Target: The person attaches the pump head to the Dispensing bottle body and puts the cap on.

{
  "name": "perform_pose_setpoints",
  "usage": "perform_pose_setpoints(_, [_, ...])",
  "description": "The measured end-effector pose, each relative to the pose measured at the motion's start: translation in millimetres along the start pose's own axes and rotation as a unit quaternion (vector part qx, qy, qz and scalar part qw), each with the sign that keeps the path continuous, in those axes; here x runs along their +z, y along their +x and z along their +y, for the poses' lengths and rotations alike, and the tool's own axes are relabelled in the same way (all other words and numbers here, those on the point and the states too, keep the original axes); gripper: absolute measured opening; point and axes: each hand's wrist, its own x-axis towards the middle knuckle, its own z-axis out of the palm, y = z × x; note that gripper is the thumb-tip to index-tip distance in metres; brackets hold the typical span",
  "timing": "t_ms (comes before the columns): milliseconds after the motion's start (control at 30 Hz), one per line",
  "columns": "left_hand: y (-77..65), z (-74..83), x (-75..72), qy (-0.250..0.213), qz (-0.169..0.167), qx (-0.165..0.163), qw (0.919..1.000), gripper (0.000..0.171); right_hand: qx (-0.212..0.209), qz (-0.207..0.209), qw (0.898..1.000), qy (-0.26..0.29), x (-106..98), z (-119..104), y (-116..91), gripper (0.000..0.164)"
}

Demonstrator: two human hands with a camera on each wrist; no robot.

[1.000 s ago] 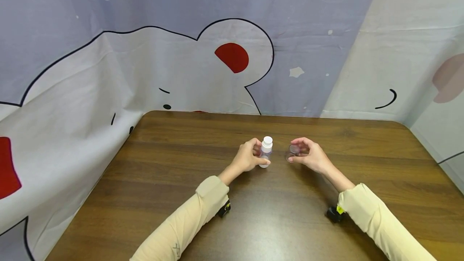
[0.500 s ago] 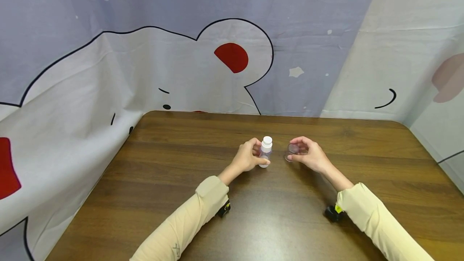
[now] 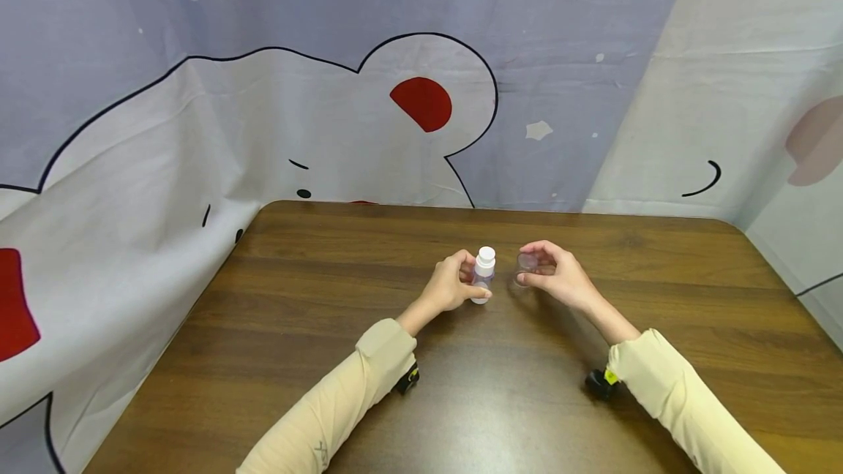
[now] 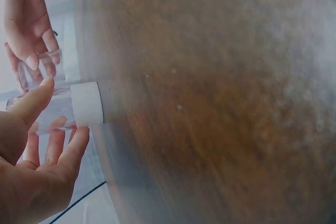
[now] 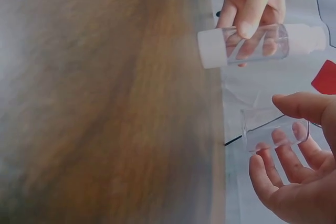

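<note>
My left hand (image 3: pixel 451 285) grips a small bottle (image 3: pixel 484 266) round its clear body, thumb on one side and fingers on the other. The bottle is upright, with a white top and a white base (image 5: pixel 211 49); whether the base touches the table I cannot tell. Just to the right, my right hand (image 3: pixel 563 278) holds a clear cylindrical cap (image 5: pixel 270 127) between thumb and fingertips. In the left wrist view the cap (image 4: pixel 39 70) shows beyond the bottle. A small gap separates cap and bottle in the head view.
Both hands work over a brown wood-grain table (image 3: pixel 316 298). Behind its far edge hangs a printed cloth (image 3: pixel 369 137) with white, lilac and red shapes. Black wrist cameras (image 3: pixel 599 385) hang beneath the pale sleeves.
My right hand has shifted slightly left and away from me with the clear cap, bringing it a little nearer the bottle. The left hand and bottle have stayed in place.
</note>
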Motion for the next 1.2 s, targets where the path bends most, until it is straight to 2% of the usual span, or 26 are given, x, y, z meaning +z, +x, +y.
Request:
perform_pose_setpoints(233, [1.6,-0.4,1.0,-0.002,-0.001,-0.005,1.0,0.046,-0.009,-0.017,0.999,0.038,2,-9,3,0.048])
perform_pose_setpoints(433, [1.2,-0.5,0.7,-0.001,-0.002,-0.003,1.0,0.046,-0.029,-0.014,0.999,0.036,4,-13,6,0.045])
perform_pose_setpoints(833, [1.6,-2.3,2.0,-0.006,0.0,-0.002,1.0,0.045,-0.058,0.03,0.996,0.068,6,-28,10,0.044])
perform_pose_setpoints(1200, [0.2,-1.9,1.0,-0.008,0.0,-0.004,1.0,0.046,-0.098,0.042,0.991,0.077,8,-42,10,0.045])
